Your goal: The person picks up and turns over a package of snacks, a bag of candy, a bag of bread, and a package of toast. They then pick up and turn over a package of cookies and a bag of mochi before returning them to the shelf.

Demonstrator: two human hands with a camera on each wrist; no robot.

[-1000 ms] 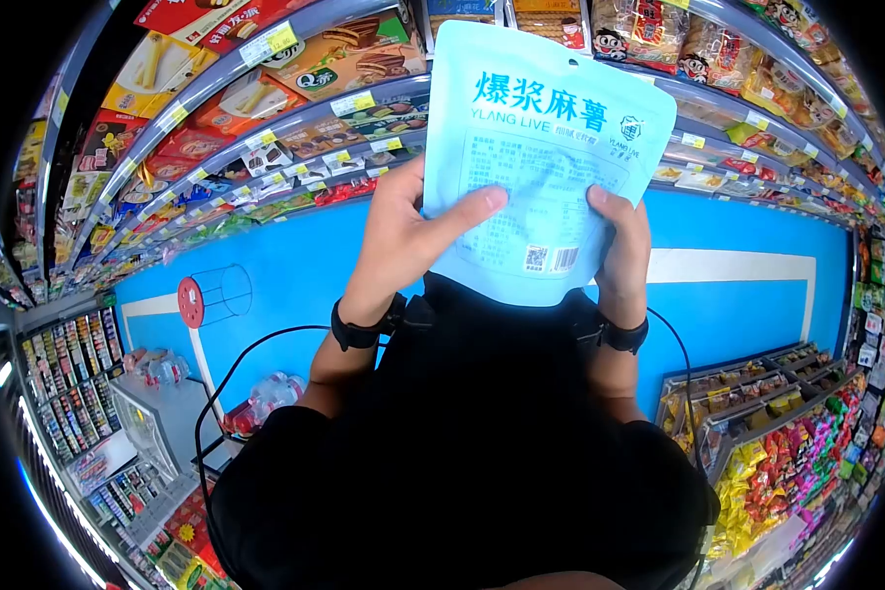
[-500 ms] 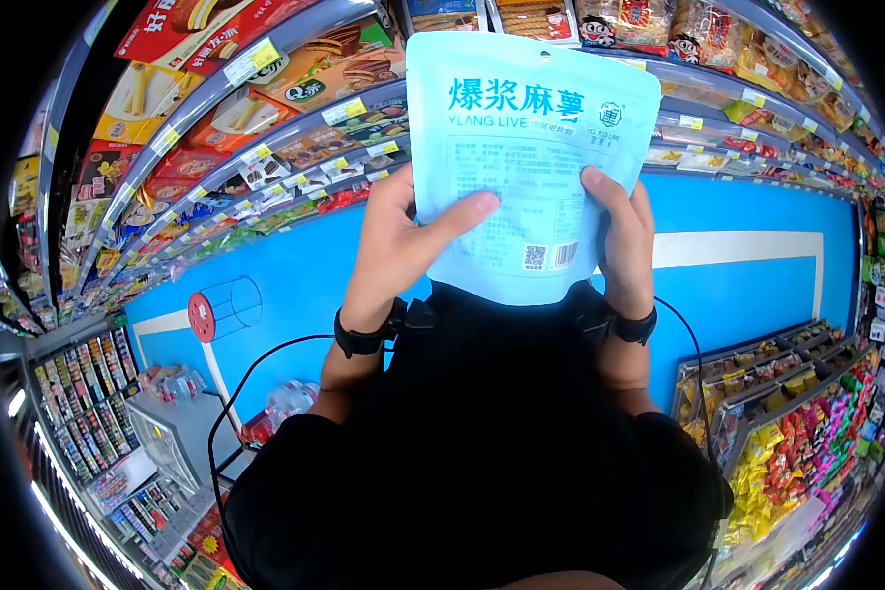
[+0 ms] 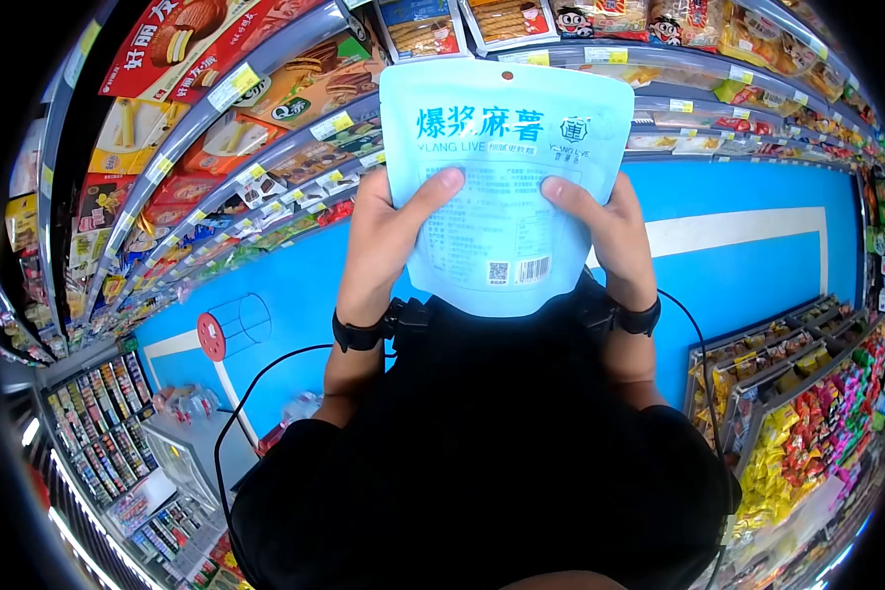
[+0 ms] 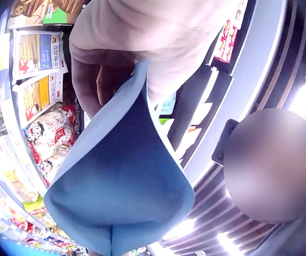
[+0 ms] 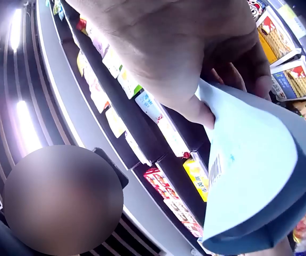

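Note:
A light blue pouch [image 3: 501, 226] with Chinese lettering, a QR code and a barcode is held upright in front of the chest, printed panel towards the head camera. The left hand [image 3: 383, 236] grips its left side, thumb on the printed face, fingers mostly hidden behind. On the other side the right hand [image 3: 615, 236] holds it the same way. In the left wrist view the pouch's folded bottom [image 4: 121, 181] spreads below the left hand [image 4: 147, 42]. The right wrist view has the right hand [image 5: 179, 53] pinching the pouch [image 5: 249, 160] edge.
Shelves of boxed and bagged snacks [image 3: 310, 84] curve across the top and left. A blue floor [image 3: 747, 197] with a white stripe lies beyond. At the lower right stands a rack of colourful packets [image 3: 806, 433]; a round wire basket [image 3: 211, 336] is at left.
The pouch and both hands have shifted left and slightly down in the head view, and the pouch is less tilted. Both thumbs sit higher on its printed face.

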